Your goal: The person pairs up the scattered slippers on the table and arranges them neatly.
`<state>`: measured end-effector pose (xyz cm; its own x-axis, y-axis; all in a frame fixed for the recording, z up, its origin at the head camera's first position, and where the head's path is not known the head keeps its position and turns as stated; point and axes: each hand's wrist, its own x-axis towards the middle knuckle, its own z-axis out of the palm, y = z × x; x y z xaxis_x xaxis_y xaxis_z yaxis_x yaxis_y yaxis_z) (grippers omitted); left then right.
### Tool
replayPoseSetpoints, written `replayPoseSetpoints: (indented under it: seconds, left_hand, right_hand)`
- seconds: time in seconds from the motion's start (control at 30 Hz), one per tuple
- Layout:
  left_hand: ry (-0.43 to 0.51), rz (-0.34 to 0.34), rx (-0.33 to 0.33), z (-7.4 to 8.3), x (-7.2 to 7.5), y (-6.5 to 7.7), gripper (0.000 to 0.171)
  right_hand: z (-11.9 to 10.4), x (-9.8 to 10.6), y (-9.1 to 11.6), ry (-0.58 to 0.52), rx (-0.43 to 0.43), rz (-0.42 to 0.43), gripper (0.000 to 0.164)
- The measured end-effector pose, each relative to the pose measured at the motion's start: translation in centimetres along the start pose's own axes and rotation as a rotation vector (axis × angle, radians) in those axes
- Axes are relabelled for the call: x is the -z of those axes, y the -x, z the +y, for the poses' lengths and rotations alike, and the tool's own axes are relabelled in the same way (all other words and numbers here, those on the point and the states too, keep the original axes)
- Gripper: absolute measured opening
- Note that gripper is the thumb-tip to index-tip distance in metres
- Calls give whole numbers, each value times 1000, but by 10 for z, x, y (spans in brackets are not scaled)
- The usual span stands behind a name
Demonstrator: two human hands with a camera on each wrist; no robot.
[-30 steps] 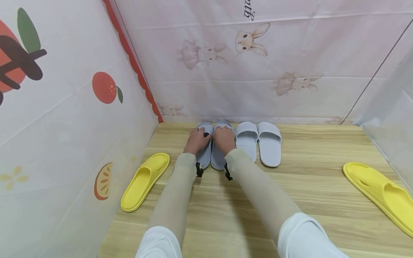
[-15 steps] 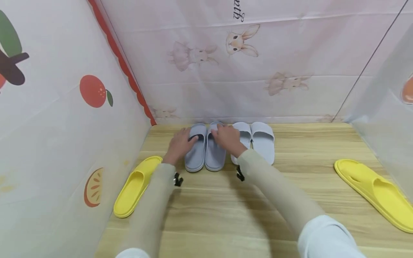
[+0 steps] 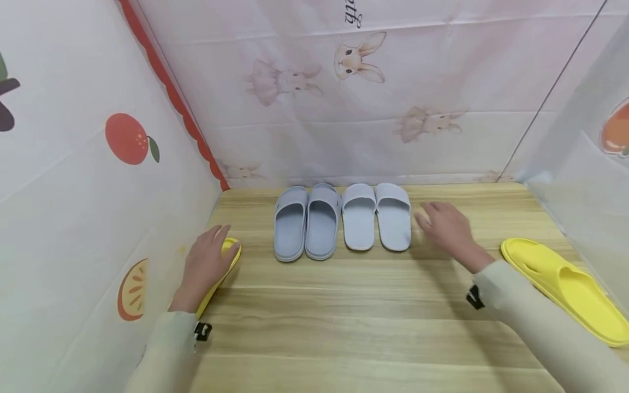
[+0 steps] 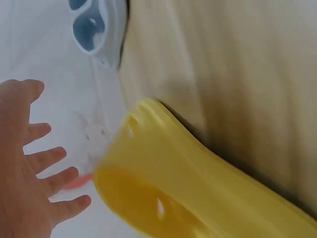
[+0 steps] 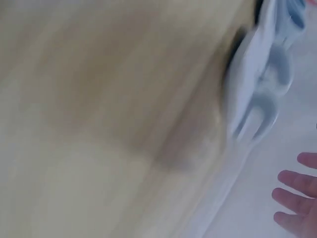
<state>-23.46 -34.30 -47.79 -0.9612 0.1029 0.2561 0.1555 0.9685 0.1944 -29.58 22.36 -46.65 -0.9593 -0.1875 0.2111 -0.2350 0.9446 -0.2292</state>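
Observation:
My left hand (image 3: 205,265) hangs over the left yellow slipper (image 4: 198,163), fingers spread and holding nothing; it covers much of that slipper in the head view. To the right of the slipper row, my right hand (image 3: 448,232) is in the air, also with relaxed, parted fingers and nothing in them. Two blue-grey slippers (image 3: 321,234) stand side by side against the back wall, toes toward it. Beside them on the right is a pair of pale grey slippers (image 3: 395,224). The right yellow slipper (image 3: 565,289) lies at an angle beyond my right hand.
A light wood-grain floor (image 3: 314,322) runs under everything. Behind the row rises a pink back wall (image 3: 304,142) printed with rabbits. A white left wall (image 3: 73,218) with fruit prints and a pale right wall (image 3: 580,174) stand at the sides.
Both hands have come off the blue-grey slippers and moved apart, the left one toward the left yellow slipper, the right one past the pale grey pair. The head view has shifted slightly right.

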Motion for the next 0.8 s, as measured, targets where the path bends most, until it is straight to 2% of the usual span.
replayPoseSetpoints:
  seconds: [0.17, 0.27, 0.4, 0.63, 0.8]
  left_hand:
    - [10, -25, 52, -22, 1, 23, 69]
    - [26, -34, 57, -31, -2, 30, 71]
    - [48, -63, 79, -39, -7, 40, 74]
    - [65, -115, 132, -44, -13, 48, 77]
    - [64, -144, 145, -44, -16, 50, 78]
  right_hand:
    - [58, 21, 35, 24, -20, -20, 61]
    - [92, 31, 57, 47, -25, 13, 59]
    - [130, 38, 88, 90, -87, 23, 66]
    - [177, 41, 133, 73, -180, -50, 77]
    - [191, 34, 153, -3, -194, -89, 79]
